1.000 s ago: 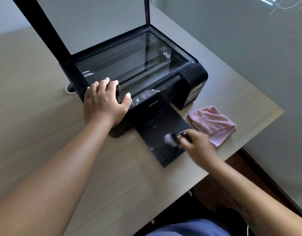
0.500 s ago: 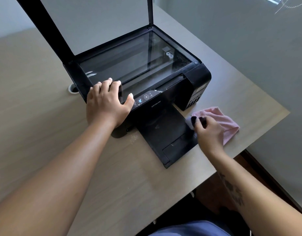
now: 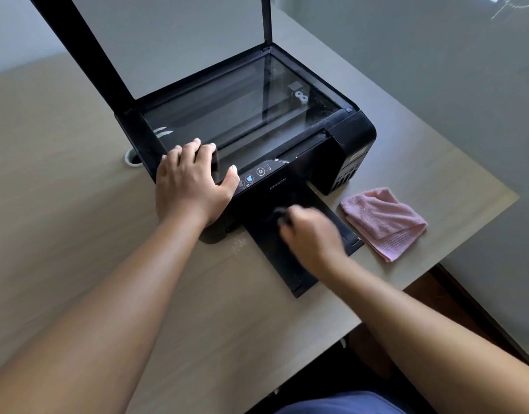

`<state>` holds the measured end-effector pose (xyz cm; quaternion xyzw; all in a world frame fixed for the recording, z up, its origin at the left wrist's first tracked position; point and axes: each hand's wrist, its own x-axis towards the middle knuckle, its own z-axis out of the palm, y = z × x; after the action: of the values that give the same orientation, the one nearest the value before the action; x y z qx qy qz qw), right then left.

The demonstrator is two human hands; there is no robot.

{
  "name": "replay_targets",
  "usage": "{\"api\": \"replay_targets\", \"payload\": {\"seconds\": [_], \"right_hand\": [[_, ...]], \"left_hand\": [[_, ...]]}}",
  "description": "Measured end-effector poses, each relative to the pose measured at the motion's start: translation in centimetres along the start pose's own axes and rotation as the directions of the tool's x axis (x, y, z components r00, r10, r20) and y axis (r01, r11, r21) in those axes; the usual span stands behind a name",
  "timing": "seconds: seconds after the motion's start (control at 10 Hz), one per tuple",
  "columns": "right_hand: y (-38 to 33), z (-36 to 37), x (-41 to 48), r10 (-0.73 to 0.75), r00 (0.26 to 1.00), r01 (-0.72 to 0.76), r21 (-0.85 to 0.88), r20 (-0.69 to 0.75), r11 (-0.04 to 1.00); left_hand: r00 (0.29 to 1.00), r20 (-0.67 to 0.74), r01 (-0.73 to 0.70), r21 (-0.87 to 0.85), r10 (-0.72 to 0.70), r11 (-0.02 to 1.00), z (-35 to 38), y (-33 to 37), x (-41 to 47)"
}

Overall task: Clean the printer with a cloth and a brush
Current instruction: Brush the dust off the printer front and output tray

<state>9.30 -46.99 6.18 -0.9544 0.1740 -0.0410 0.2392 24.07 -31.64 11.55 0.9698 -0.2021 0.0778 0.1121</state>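
Ideally, my flat left hand point(image 3: 191, 186) braces the printer point(image 3: 352, 135) while my right hand point(image 3: 312, 237), gripping the brush point(image 3: 279, 215), sweeps the output tray point(image 3: 275, 258) lightly outward.

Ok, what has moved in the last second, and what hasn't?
The right hand, gripping the brush throughout, swept right to the edge of the output tray beside the pink cloth, then back left over the tray's middle. Nothing was picked up or let go. The left hand stayed resting on the front left corner of the printer, the cloth lay untouched, and the lid stayed up.
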Motion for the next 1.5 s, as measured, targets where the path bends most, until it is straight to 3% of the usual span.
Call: {"api": "replay_targets", "payload": {"seconds": [0.1, 0.2, 0.3, 0.4, 0.5, 0.6, 0.7, 0.8, 0.9, 1.0, 1.1, 1.2, 1.3, 1.4, 1.5], "right_hand": [[-2.9, 1.9, -1.7, -0.2, 0.941, 0.153, 0.183, 0.272, 0.971], [0.0, 2.3, 0.9, 0.192, 0.977, -0.211, 0.484, 0.09, 0.85], [3.7, -0.3, 3.3, 0.512, 0.839, -0.382, 0.471, -0.183, 0.795], [3.3, -0.8, 3.4, 0.158, 0.975, -0.153, 0.042, -0.156, 0.987], [-0.1, 1.0, 1.4, -0.335, 0.924, 0.353, -0.076, 0.187, 0.932], [-0.1, 1.3, 1.8, -0.258, 0.952, 0.179, 0.382, 0.167, 0.906], [3.9, -0.1, 4.4, 0.204, 0.975, -0.149, 0.424, -0.085, 0.893], [6.1, -1.2, 4.0, 0.15, 0.976, -0.141, 0.068, -0.157, 0.988], [3.5, 0.1, 1.0, -0.311, 0.943, 0.325, -0.132, 0.115, 0.937], [1.2, 0.6, -0.4, -0.304, 0.905, 0.255, 0.194, 0.296, 0.947], [3.2, -0.8, 1.9, 0.162, 0.984, -0.178, 0.416, 0.074, 0.892], [5.8, -2.1, 2.6, 0.291, 0.932, -0.259, 0.165, -0.215, 0.952], [4.7, 0.2, 0.0, -0.299, 0.948, 0.256, -0.296, -0.106, 0.92], [2.2, 1.7, -3.0, -0.442, 0.895, 0.445, -0.134, 0.055, 0.885], [1.5, 0.8, -2.9, -0.087, 0.985, 0.048, 0.255, 0.146, 0.966]], "left_hand": [[1.0, -0.006, -0.005, 0.0, 0.005, 1.0, 0.0, 0.0, 0.0], [1.0, -0.009, -0.003, -0.002, 0.003, 1.0, 0.0, 0.0, -0.1], [1.0, -0.008, -0.004, 0.001, 0.004, 1.0, 0.1, 0.0, 0.0], [1.0, -0.006, -0.002, 0.004, 0.002, 1.0, 0.0, 0.1, 0.0], [1.0, -0.008, -0.005, 0.001, 0.005, 1.0, 0.0, 0.1, -0.1], [1.0, -0.007, -0.004, 0.003, 0.004, 1.0, -0.1, 0.1, -0.1], [1.0, -0.001, -0.001, 0.008, 0.001, 1.0, -0.1, 0.1, -0.1], [1.0, -0.001, -0.005, 0.01, 0.005, 1.0, 0.0, 0.1, 0.0], [1.0, -0.002, -0.007, 0.015, 0.007, 1.0, 0.0, 0.0, 0.0], [1.0, -0.002, -0.003, 0.008, 0.003, 1.0, 0.0, 0.0, 0.0], [1.0, 0.002, -0.006, 0.006, 0.006, 1.0, 0.0, 0.1, -0.1], [1.0, 0.002, -0.003, 0.003, 0.003, 1.0, 0.0, 0.1, -0.1], [1.0, 0.0, -0.001, 0.002, 0.001, 1.0, 0.0, 0.1, -0.1], [1.0, -0.001, 0.0, -0.003, 0.0, 1.0, 0.0, 0.0, -0.1], [1.0, 0.002, -0.001, -0.006, 0.001, 1.0, 0.0, 0.0, -0.1]]}}
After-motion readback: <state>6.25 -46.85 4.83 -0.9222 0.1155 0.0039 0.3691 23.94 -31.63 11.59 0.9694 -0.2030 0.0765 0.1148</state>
